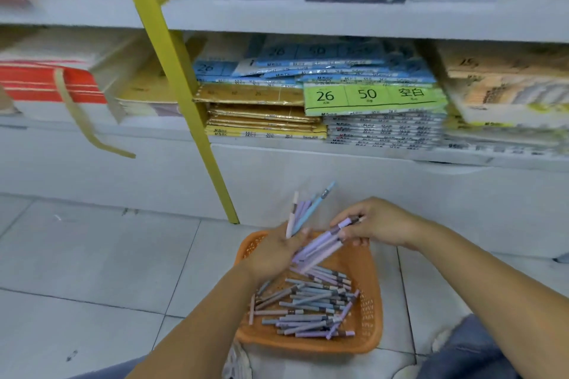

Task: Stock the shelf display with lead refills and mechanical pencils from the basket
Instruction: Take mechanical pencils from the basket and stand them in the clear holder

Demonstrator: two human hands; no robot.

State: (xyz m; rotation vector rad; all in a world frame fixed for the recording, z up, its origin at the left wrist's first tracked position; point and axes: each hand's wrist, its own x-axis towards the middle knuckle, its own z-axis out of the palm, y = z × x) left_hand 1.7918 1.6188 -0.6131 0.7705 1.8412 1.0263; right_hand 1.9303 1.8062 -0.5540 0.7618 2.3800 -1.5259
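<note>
Showing a person's two bare hands at work above an orange basket (369, 338) that rests on the tiled floor (92, 255). The left hand (274, 255) has its back to the camera. Its fingers are curled round a fan of pencils (304, 212), pale blue, lilac and white, whose ends rise well beyond the fingertips toward the shelving. The right hand (381, 221) reaches in from the other side. Its thumb and fingers pinch a small lilac bundle (320, 248), the short ends of which stick out just past the thumb. The long ends slant down from the right fingers to the left fingers, where they appear to touch. Directly below both sets of fingers, inside the basket, lie the loose pencils (308, 304), a criss-crossed heap of grey, blue and lilac barrels. Whether any of these are lead refills cannot be told.

Beyond the fingertips a yellow post (184, 86) slants down to the floor just past the left fingers. Farther beyond the fingers, a white shelf (338, 18) covers stacked stationery: gold packs (255, 108) next to the post, blue packs (323, 68) above them, and a green pack (372, 98) marked 26 and 50, in line with the right fingers.
</note>
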